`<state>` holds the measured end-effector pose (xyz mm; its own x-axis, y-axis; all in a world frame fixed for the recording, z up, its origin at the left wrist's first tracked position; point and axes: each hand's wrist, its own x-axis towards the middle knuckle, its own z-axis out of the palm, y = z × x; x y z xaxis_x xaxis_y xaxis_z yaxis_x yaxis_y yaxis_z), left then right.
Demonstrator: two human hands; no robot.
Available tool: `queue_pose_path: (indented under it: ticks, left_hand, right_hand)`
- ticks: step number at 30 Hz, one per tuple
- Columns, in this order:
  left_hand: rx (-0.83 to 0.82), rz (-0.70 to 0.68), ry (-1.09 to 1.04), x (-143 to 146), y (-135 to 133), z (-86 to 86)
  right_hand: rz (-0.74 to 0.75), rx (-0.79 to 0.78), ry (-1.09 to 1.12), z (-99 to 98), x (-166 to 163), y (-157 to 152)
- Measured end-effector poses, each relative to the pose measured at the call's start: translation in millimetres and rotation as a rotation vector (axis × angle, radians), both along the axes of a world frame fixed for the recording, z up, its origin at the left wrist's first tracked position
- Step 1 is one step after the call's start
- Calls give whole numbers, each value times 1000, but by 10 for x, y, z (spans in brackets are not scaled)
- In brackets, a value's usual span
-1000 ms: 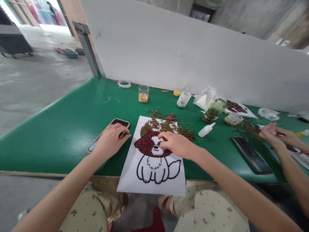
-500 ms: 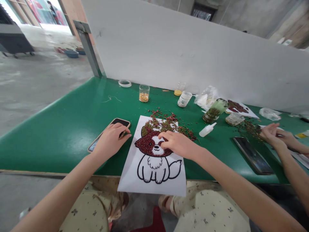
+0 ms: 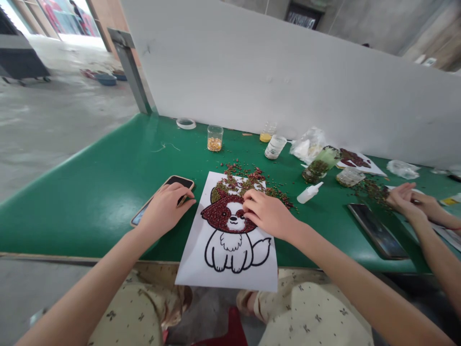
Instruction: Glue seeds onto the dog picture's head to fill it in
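A white sheet (image 3: 226,269) with a black dog outline lies at the near edge of the green table (image 3: 90,192) and hangs over it. The dog's head is filled with dark red beans (image 3: 219,217). Loose red and green beans (image 3: 248,180) are piled at the sheet's top. My right hand (image 3: 268,214) rests on the right side of the dog's head, fingers curled and tips pressed down on the beans. My left hand (image 3: 163,207) lies on a phone (image 3: 176,182) left of the sheet, fingers loosely bent over it.
A small glue bottle (image 3: 308,193), a jar of yellow kernels (image 3: 214,138), other cups (image 3: 274,146) and a tipped green jar (image 3: 320,164) stand behind the sheet. Another person's hands (image 3: 406,199) work at the right beside a dark phone (image 3: 376,231). A white wall panel backs the table.
My right hand has shifted slightly up and right along the dog's head, toward the loose beans. My left hand has stayed on the phone.
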<state>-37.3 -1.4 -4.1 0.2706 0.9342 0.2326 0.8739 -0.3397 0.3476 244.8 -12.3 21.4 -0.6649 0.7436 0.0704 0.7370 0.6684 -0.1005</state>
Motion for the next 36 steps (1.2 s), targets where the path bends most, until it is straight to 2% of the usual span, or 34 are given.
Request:
queue_pose_path:
  ticks: [3, 5, 13, 22, 28, 36]
  left_hand:
    - [-6, -1, -3, -1, 0, 0]
    - [-8, 1, -3, -3, -1, 0]
    - [-8, 3, -16, -14, -10, -12]
    - [-4, 4, -17, -23, -13, -17]
    - [-3, 6, -5, -27, -23, -7]
    - [-8, 3, -24, -23, -29, -5]
  right_hand:
    - [-203, -71, 65, -21, -45, -95]
    - [-249, -92, 63, -50, -75, -152]
    - [-242, -86, 59, -126, -111, -218]
    - [-212, -147, 16, -95, -114, -169]
    - [-262, -98, 59, -50, -113, -193]
    - [-240, -102, -2, -128, -153, -218]
